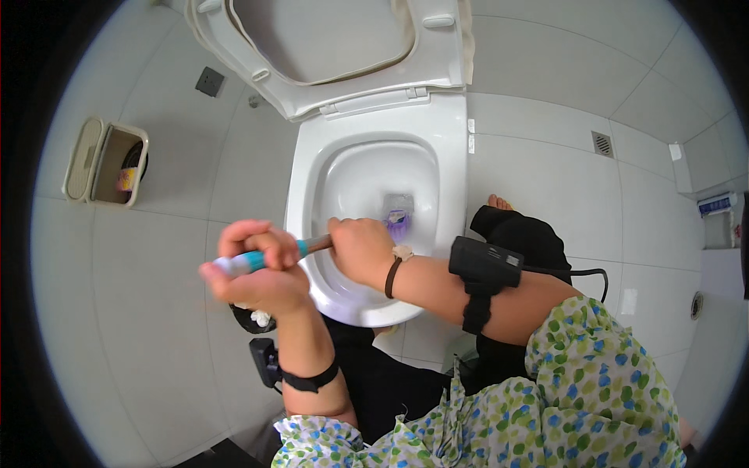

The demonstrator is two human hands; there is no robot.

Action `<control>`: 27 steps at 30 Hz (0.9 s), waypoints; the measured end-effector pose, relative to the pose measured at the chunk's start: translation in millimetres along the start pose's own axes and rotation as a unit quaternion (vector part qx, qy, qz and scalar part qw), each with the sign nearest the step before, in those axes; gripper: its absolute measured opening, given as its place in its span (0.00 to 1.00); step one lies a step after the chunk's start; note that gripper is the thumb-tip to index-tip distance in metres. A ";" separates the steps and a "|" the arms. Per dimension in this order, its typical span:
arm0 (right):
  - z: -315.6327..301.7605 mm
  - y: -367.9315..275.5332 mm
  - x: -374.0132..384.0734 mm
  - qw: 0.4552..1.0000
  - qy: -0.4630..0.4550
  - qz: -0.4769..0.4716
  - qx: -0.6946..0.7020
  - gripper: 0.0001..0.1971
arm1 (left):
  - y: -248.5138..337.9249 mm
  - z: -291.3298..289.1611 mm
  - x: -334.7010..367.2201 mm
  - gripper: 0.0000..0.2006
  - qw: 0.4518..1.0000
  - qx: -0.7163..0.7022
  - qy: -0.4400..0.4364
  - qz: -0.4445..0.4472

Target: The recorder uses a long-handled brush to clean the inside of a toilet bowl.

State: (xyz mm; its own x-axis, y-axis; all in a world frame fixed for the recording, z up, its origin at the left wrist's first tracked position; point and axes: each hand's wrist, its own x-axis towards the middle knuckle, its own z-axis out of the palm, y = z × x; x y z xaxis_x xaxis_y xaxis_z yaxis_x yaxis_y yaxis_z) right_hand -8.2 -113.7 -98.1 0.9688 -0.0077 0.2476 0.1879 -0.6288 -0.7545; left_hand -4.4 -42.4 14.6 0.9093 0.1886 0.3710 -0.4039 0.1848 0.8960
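Note:
Both of my hands are on a long stick handle (315,244), with white, teal and brown sections, slanting over the left rim of the white toilet bowl (328,179). My left hand (269,269) is curled around the white and teal end, outside the bowl. My right hand (363,248) closes in a fist around the brown part, over the bowl. Deeper in the bowl is a purple and clear piece (398,222), in line with the handle. My right hand hides whether the two are joined.
The toilet seat and lid (367,93) stand raised. An open beige bin (117,164) is at the left; a black container (253,318) with crumpled white tissue sits beside the toilet, partly behind my left arm. A floor drain (601,143) lies at the right.

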 end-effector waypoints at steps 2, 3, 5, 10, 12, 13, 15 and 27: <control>20.1 32.5 4.1 1.000 0.003 0.027 -0.004 0.05 | -32.3 -1.7 -4.9 0.32 1.000 -0.016 -0.008 -0.025; 25.1 39.9 3.8 0.999 0.001 0.050 -0.006 0.04 | -43.9 -3.4 -9.0 0.32 1.000 -0.017 -0.007 -0.025; 27.2 29.7 -0.4 0.999 0.000 0.053 -0.002 0.04 | -52.6 -10.2 -14.2 0.32 0.998 -0.034 -0.004 0.053; 9.1 -5.3 -13.8 0.999 -0.004 0.036 0.014 0.04 | -6.7 -16.1 -12.1 0.35 0.998 -0.008 -0.038 0.052; -5.0 -38.9 -21.1 0.999 0.002 -0.017 0.044 0.05 | 36.9 -20.0 -4.7 0.35 0.996 0.006 -0.052 0.078; -14.3 -53.1 -28.1 0.997 0.006 -0.046 0.065 0.06 | 57.3 -22.7 -3.0 0.35 0.993 -0.024 -0.087 0.078; -21.4 -73.5 -40.4 0.991 0.010 -0.089 0.100 0.05 | 93.0 -28.5 -3.7 0.35 0.982 -0.037 -0.163 0.084; 25.4 27.4 -11.9 0.996 0.066 0.035 0.043 0.04 | -34.2 -31.0 9.0 0.30 0.925 -0.083 -0.369 -0.021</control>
State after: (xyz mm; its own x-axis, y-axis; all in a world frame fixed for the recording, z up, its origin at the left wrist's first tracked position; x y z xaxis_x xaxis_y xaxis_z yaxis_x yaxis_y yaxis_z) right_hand -10.4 -111.1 -137.1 0.9515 -0.1538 0.2663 0.1399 -0.5545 -0.8203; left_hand 14.5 -17.1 -20.2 0.7202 -0.5216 0.4574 -0.3203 0.3347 0.8862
